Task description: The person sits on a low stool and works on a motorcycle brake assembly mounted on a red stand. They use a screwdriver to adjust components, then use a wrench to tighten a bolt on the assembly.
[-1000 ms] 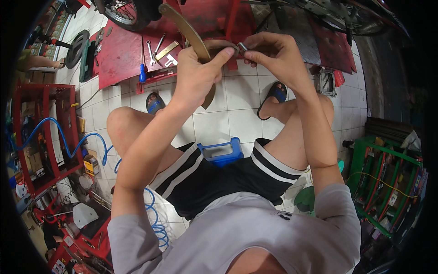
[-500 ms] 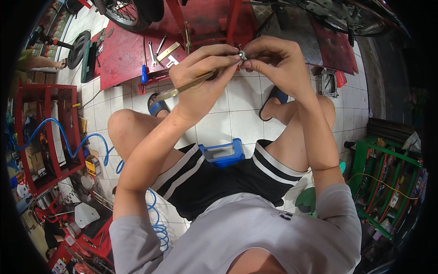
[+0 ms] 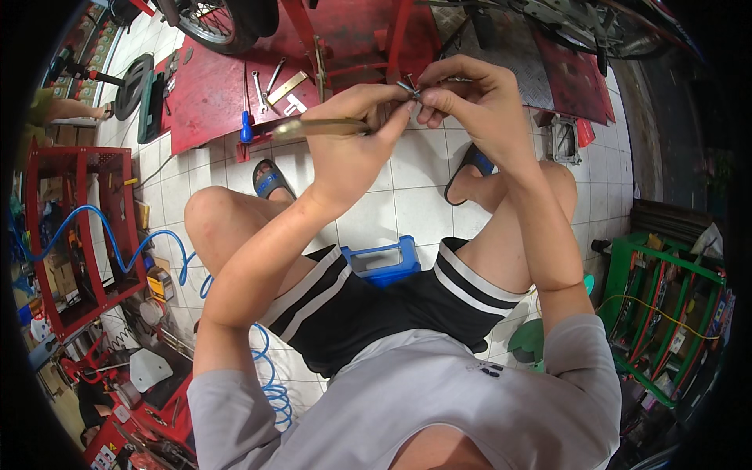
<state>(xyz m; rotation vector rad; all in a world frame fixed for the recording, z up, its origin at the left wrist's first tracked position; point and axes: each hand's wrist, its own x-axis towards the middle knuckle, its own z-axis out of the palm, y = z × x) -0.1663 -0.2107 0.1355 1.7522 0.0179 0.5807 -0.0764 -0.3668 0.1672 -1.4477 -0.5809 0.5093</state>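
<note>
Metal part (image 3: 409, 88) pinched between both hands' fingertips (image 3: 423, 98).

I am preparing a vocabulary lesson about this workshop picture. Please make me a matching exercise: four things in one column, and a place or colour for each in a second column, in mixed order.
Things:
1. coiled hose
2. screwdriver with a blue handle
3. small metal part
4. rack

Descriptions:
a. green, at the person's right
b. pinched between the left hand and the right hand
c. blue, on the tiled floor at the person's left
d. lying on the red platform

Pairs: 1-c, 2-d, 3-b, 4-a
</note>
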